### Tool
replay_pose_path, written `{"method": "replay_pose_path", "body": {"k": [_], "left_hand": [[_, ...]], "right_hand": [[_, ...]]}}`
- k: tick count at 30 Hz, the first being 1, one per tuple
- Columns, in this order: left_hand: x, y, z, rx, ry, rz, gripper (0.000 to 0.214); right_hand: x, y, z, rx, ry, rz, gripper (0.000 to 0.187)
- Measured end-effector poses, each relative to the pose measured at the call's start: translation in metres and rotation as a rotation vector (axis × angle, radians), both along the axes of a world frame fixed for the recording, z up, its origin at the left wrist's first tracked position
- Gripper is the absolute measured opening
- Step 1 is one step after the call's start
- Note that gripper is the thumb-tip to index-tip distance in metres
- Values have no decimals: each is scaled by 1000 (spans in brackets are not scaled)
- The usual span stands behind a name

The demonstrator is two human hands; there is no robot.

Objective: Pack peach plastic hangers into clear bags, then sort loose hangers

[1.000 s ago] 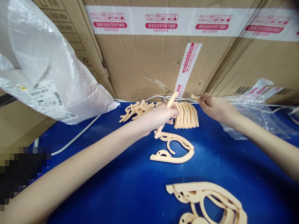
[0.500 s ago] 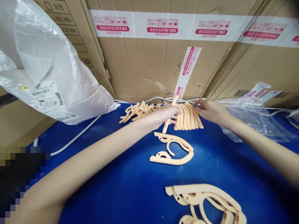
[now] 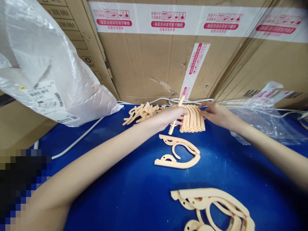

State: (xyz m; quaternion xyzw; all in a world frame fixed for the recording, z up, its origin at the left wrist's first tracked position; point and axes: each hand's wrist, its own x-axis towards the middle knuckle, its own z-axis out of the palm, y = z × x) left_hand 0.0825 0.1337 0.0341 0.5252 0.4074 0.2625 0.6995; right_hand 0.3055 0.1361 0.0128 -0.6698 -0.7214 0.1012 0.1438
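My left hand (image 3: 176, 115) is closed around a beige plastic hanger arm (image 3: 181, 100), which stands slanted with both ends showing. Its fingertips reach the left side of a row of similar curved hanger arms (image 3: 193, 120) lying side by side on the blue table. At the row's right side, my right hand (image 3: 216, 115) has its fingers apart, with fingertips against the outermost arm and nothing held. Nearer to me lies a folding hanger (image 3: 185, 165) with its hook curled inside. Several more folding hangers (image 3: 211, 194) overlap at the bottom edge.
Left of the row is a loose heap of small beige hooks (image 3: 144, 112). A filled white plastic bag (image 3: 79, 86) leans at the left. Cardboard boxes (image 3: 144, 64) wall off the back, with a white cable (image 3: 79, 146) and a clear plastic bag (image 3: 262, 125) on the blue table (image 3: 120, 192).
The row of hanger arms has become narrower and more even, its right side shifted left. My left hand still holds its arm. The view has tilted slightly.
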Motion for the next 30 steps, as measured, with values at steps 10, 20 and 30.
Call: {"method": "replay_pose_path", "body": {"k": [10,20,30], "left_hand": [[-5,-7,13,263,75,-30,58],[-28,-27,46,668,-13,107,42],[-49,-22,48,933,133,49,47]], "right_hand": [[-38,-43,39,137,298,139,58],[-70,-67,60,10,880,221,37],[-54,-63,72,506,293,193,29]]}}
